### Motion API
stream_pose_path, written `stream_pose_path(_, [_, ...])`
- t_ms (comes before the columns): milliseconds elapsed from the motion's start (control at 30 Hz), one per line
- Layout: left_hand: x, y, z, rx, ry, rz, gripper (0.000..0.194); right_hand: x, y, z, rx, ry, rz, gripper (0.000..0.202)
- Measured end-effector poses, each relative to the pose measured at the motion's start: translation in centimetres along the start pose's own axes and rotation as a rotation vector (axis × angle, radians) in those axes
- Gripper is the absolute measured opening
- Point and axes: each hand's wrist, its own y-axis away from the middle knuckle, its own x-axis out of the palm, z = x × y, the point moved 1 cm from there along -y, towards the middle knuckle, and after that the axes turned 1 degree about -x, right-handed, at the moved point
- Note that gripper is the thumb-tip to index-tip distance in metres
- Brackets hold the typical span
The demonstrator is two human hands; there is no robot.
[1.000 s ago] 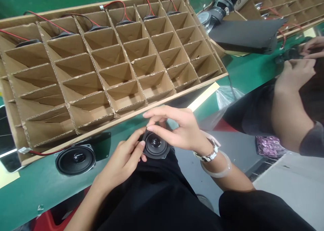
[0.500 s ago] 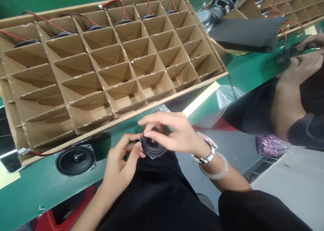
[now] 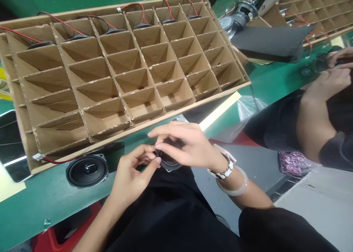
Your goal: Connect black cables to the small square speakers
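Observation:
A small round black speaker (image 3: 170,163) is held at the table's front edge, above my lap. My left hand (image 3: 138,162) pinches its left rim between thumb and fingers. Over its top lies my right hand (image 3: 183,143), with thumb and fingertips closed at the upper left rim and covering much of the cone. Whatever small piece may be between the fingertips is hidden. Another black speaker (image 3: 87,170) lies face up on the green table to the left, and a red wire with a white connector (image 3: 38,156) runs from it.
A cardboard box with dividers (image 3: 132,70) fills the table ahead; several wired speakers sit in its back row. A phone (image 3: 12,145) lies at left. Beyond are a dark grey foam roll (image 3: 271,40) and a co-worker's hands (image 3: 331,77) at right. A yellow strip (image 3: 220,110) lies near the box.
The view has shifted slightly, so the box and the lying speaker appear a little further right. My left thumb has slid a little along the held speaker's rim. Both hands stay on it.

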Motion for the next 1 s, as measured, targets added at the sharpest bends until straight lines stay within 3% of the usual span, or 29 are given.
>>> stream_pose_path(433, [0.2, -0.6, -0.4, -0.098, 0.074, -0.084, 0.009, -0.1, 0.6, -0.1, 0.13, 0.03, -0.072, 0.009])
stream_pose_path(600, [0.2, -0.9, -0.5, -0.146, 0.13, -0.066, 0.011, -0.1, 0.7, -0.1, 0.161, 0.041, -0.06, 0.006])
stream_pose_path(833, [2.0, 0.7, 0.0, -0.232, 0.226, -0.066, 0.017, 0.2, 2.1, -0.5, 0.073, 0.097, -0.053, 0.009])
stream_pose_path(1000, [1.7, 1.0, 0.0, -0.232, 0.183, -0.047, 0.019, -0.7, 4.1, -0.7, 0.137, 0.033, -0.197, 0.057])
